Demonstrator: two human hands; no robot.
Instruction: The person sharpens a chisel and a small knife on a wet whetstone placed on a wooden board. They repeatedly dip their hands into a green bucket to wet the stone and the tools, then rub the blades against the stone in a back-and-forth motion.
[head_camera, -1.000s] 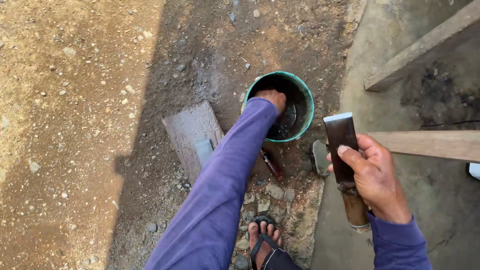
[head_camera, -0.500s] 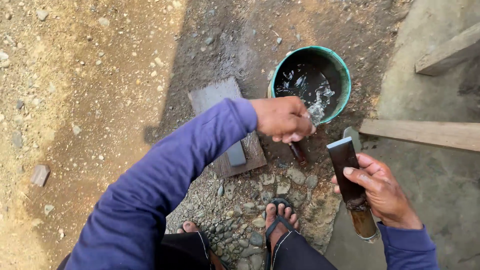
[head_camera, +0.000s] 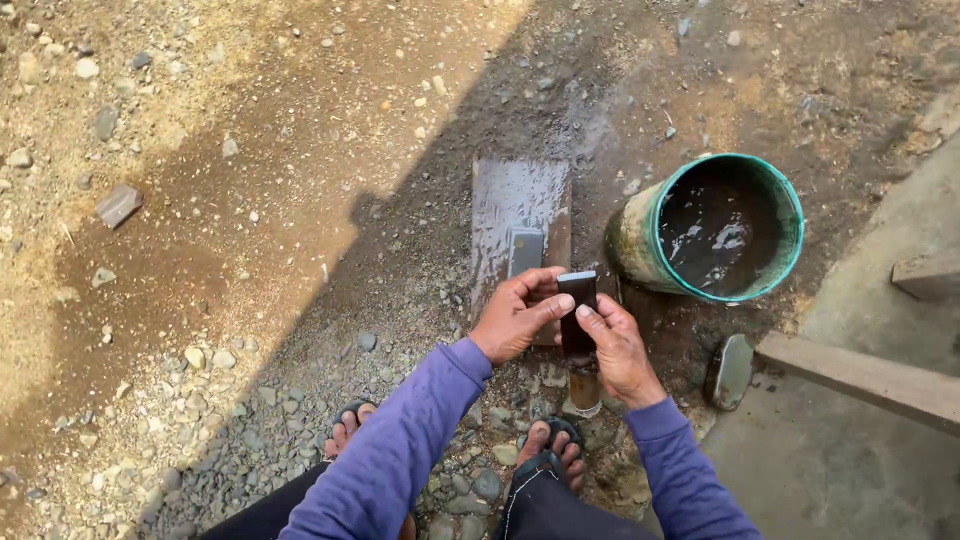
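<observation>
Both hands have come together since half a second ago: the left hand (head_camera: 517, 315), which was hanging by the rim of the green plastic bucket of water (head_camera: 715, 230), is now meeting the right hand (head_camera: 615, 345) over the dark flat metal blade with a wooden handle (head_camera: 577, 315). Left fingers are curling onto the blade's left edge with the thumb lying across its face, while right fingers are wrapping the blade from the right and the right thumb is pressing on its upper part; each hand is closing on the blade, none spread. Both purple sleeves are reaching forward from the near edge, forearms angling inward.

Blade tip is pointing far, sitting just at the near end of the wet grey rectangular sharpening slab (head_camera: 520, 225), on which a small grey whetstone block (head_camera: 526, 250) is lying. Handle is pointing near, toward the sandalled feet (head_camera: 545, 450).

Ground is packed brown dirt with scattered pebbles, sunlit at left and shadowed in the middle, with grey gravel near. Concrete paving (head_camera: 850, 460) is running along the right, carrying a wooden plank (head_camera: 860, 375). Just beside the plank's left end a smooth oval grey stone (head_camera: 728, 370) is lying, near the bucket.
</observation>
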